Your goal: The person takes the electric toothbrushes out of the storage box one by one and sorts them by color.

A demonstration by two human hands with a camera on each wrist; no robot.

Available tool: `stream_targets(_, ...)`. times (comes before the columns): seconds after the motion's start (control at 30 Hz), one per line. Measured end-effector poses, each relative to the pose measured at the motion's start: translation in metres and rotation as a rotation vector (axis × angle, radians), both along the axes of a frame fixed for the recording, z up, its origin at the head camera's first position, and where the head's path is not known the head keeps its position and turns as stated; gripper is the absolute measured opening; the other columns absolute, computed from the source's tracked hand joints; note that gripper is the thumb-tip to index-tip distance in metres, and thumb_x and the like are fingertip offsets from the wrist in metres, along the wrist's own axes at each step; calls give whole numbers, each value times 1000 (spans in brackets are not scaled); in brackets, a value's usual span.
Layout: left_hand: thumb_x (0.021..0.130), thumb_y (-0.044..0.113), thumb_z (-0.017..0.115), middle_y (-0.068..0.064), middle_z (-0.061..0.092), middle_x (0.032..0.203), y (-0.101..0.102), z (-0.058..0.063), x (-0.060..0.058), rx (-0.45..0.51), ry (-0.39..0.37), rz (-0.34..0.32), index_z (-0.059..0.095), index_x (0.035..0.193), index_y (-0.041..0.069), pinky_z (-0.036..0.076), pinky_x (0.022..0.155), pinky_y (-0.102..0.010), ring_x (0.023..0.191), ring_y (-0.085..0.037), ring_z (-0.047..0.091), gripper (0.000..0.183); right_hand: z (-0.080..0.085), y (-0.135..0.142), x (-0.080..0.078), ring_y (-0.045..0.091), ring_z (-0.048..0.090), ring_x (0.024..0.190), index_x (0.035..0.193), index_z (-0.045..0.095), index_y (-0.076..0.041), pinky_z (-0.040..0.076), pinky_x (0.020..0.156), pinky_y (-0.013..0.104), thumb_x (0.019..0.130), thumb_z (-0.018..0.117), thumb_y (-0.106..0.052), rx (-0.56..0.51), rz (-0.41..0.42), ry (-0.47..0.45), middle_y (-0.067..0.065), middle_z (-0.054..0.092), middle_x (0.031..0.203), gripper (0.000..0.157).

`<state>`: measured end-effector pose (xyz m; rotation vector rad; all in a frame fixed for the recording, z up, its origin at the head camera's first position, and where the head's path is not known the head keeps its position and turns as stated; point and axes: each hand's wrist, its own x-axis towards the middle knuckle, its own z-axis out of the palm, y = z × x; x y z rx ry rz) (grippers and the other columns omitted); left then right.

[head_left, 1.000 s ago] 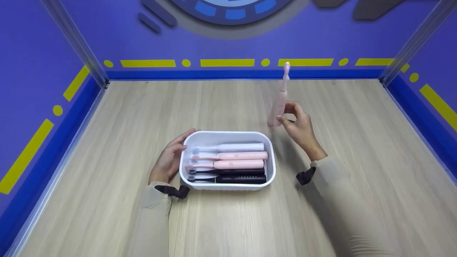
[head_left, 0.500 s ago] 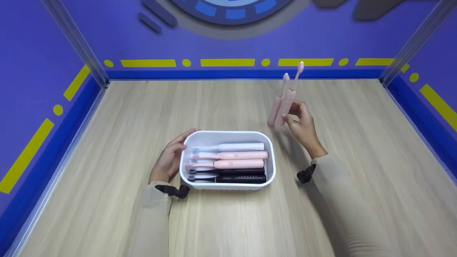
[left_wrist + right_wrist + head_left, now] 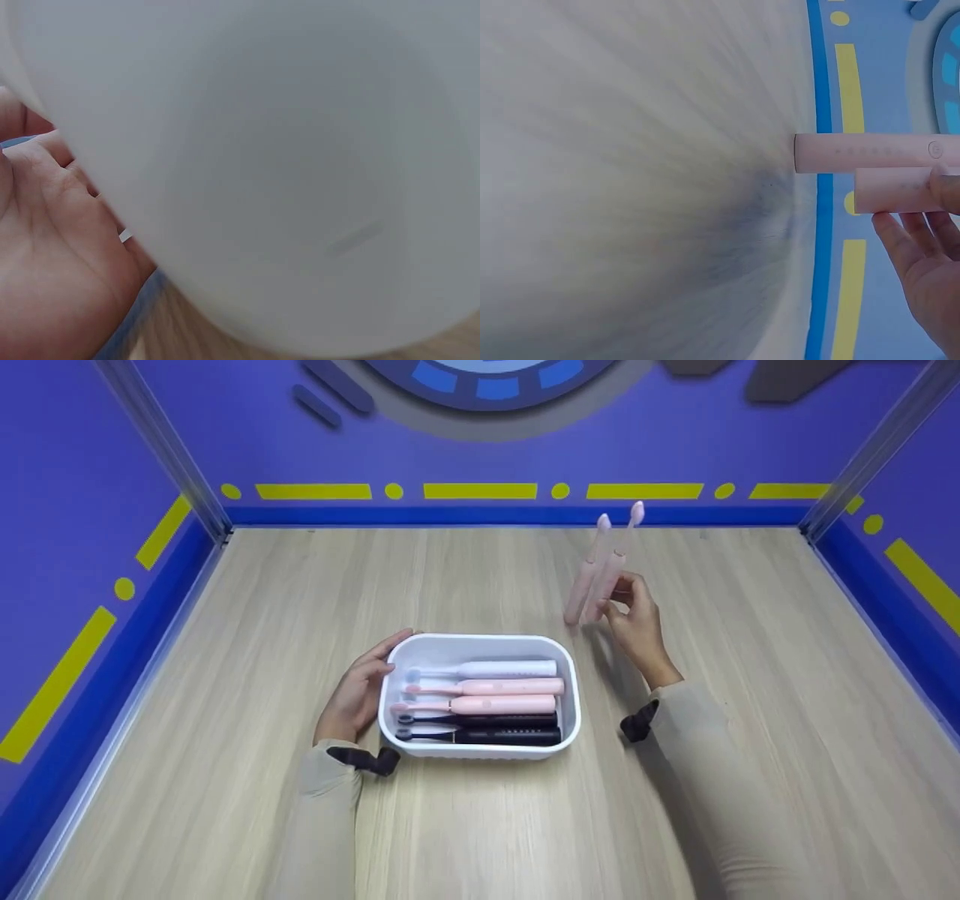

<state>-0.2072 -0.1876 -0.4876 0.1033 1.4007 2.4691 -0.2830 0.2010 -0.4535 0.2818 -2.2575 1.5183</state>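
Observation:
My right hand (image 3: pixel 635 622) pinches a pink electric toothbrush (image 3: pixel 609 574) by the lower handle, brush head up and tilted right. Just left of it a second pink electric toothbrush (image 3: pixel 580 589) stands upright on the table, leaning slightly. The right wrist view shows both handles side by side, the held toothbrush (image 3: pixel 892 191) partly covered by the thumb. My left hand (image 3: pixel 350 697) holds the left end of a white storage bin (image 3: pixel 480 752), thumb at the rim and fingers along the outside. Inside lie one white toothbrush (image 3: pixel 506 668), two pink toothbrushes (image 3: pixel 502 705) and two black toothbrushes (image 3: pixel 506 736).
The wooden table (image 3: pixel 480 825) is enclosed by blue walls (image 3: pixel 480 457) at the back and sides, with yellow markings. The bin's right end is close to the standing toothbrush. A black wrist camera (image 3: pixel 637 721) sits on the right sleeve.
The right hand has moved the held toothbrush to the right, out from in front of the standing one, then slightly lower. The left hand and bin have stayed put.

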Motion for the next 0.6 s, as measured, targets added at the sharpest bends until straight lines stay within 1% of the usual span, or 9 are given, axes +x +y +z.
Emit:
stream_targets(0.07,89,-5,29,-12,30,156,0,0,0,-1,3,-4,27,149,-1,20,119,-38,142,-23,30,60,-2,0,-2,34,57,106,121,47,12,46,99,44,86,60,11,0,-9,-11,25,56,111,37)
stream_targets(0.17,89,-5,30,-12,31,156,0,0,0,-10,4,-4,27,149,-1,20,119,-38,142,-22,30,60,-4,1,-5,33,57,106,119,48,11,46,99,40,86,60,11,-5,-20,-18,22,57,110,36)
stream_targets(0.3,89,-4,31,-8,36,153,0,-1,-1,-21,15,-17,26,150,0,28,115,-35,139,-21,33,61,-5,2,-7,34,57,106,118,47,12,46,99,39,85,59,12,3,-27,-23,24,57,110,35)
stream_targets(0.43,89,-5,31,-5,42,150,0,-1,-1,-2,12,-20,27,150,-1,33,110,-32,137,-21,35,61,-6,4,-9,37,57,109,121,46,12,46,100,41,86,58,11,21,-31,-45,28,57,113,37)
stream_targets(0.5,89,-5,30,-6,43,149,0,-1,-1,9,12,-19,27,149,-1,32,111,-32,138,-21,35,61,-6,5,-9,38,57,110,122,45,12,45,100,41,87,58,10,25,-35,-61,29,56,115,37)
stream_targets(0.6,88,-6,30,-7,44,149,0,-1,-1,13,7,-7,28,149,-1,27,115,-34,140,-21,33,61,-8,5,-10,38,56,112,124,45,10,45,101,40,88,57,10,38,-43,-91,28,55,117,38)
